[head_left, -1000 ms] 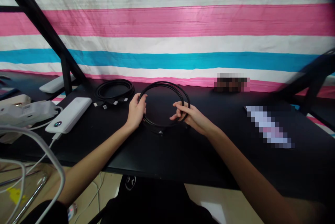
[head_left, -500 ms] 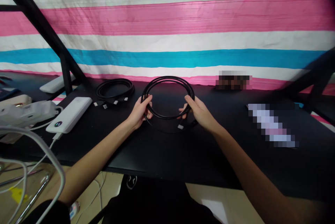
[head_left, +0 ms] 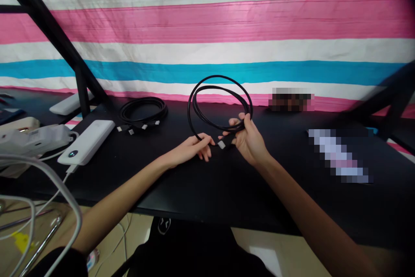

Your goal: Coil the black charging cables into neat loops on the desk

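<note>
The right hand's grip [head_left: 254, 142] is closed on the black cable [head_left: 219, 76] looping up-left of it, while the left hand [head_left: 191, 149] pinches a strand whose uneven pull could spill the loops.

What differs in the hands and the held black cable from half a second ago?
The left hand has let go of the left side of the held black cable and shifted right, now at a single strand lower down. One loop has spread upward, apart from the others. The right hand still holds the right side. The other coiled cable stayed put.
</note>
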Available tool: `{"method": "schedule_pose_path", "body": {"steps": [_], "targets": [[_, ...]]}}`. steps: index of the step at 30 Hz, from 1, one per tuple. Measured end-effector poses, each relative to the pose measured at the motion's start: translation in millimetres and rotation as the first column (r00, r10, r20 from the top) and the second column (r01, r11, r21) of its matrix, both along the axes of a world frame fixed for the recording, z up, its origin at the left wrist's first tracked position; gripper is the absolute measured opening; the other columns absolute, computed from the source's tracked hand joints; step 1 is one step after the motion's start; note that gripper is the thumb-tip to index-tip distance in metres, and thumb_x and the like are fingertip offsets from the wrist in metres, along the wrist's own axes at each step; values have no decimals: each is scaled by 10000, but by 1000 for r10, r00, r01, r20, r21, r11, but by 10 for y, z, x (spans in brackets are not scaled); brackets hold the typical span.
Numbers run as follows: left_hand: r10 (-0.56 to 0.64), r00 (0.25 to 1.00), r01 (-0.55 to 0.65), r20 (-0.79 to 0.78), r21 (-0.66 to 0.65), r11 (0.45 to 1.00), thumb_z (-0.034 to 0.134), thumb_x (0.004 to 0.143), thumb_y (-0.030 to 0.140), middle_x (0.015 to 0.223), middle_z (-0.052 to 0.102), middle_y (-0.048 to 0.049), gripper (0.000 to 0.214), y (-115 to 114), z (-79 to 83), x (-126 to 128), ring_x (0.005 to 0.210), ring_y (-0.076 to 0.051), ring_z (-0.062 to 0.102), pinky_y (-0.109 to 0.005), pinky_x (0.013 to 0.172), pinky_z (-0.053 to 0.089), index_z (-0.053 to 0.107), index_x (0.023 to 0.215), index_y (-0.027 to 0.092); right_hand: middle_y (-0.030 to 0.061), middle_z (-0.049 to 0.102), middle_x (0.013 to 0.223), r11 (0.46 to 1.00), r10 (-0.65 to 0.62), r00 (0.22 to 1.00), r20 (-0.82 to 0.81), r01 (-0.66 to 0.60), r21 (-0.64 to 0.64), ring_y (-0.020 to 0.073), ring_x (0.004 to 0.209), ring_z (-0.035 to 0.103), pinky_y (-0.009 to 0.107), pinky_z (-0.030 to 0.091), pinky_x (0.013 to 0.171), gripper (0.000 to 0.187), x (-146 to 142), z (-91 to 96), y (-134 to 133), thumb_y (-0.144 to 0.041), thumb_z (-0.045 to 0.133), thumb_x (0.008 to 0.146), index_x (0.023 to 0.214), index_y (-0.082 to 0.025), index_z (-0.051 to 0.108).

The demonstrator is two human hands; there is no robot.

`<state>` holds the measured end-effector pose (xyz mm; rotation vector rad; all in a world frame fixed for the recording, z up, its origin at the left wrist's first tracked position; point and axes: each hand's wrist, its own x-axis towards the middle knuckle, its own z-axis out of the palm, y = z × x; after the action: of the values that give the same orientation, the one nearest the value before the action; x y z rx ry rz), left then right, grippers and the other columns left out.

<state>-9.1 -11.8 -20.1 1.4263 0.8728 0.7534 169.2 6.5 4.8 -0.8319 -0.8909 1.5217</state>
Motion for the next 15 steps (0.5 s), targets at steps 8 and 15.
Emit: {"method": "schedule_pose_path", "body": {"steps": [8, 15], "targets": [[166, 958, -146, 232, -102, 984, 466, 862, 510, 931, 690, -128, 388, 57, 15, -45, 801, -187, 670, -302, 723, 480, 559, 884, 134, -81, 530, 592, 992, 115, 985, 131, -121, 42, 128, 448, 577, 298, 538, 509, 302, 70, -42, 9, -554, 461, 854, 868, -268, 365], [115, 958, -110, 261, -33, 993, 516, 855, 427, 858, 714, -100, 308, 60, 46, -51, 852, -199, 648, -302, 783, 439, 591, 806, 133, -9, 645, 810, 984, -1, 927, 374, -66, 165, 132, 507, 630, 254, 529, 415, 359, 79, -105, -3, -590, 425, 844, 946, -247, 395]]}}
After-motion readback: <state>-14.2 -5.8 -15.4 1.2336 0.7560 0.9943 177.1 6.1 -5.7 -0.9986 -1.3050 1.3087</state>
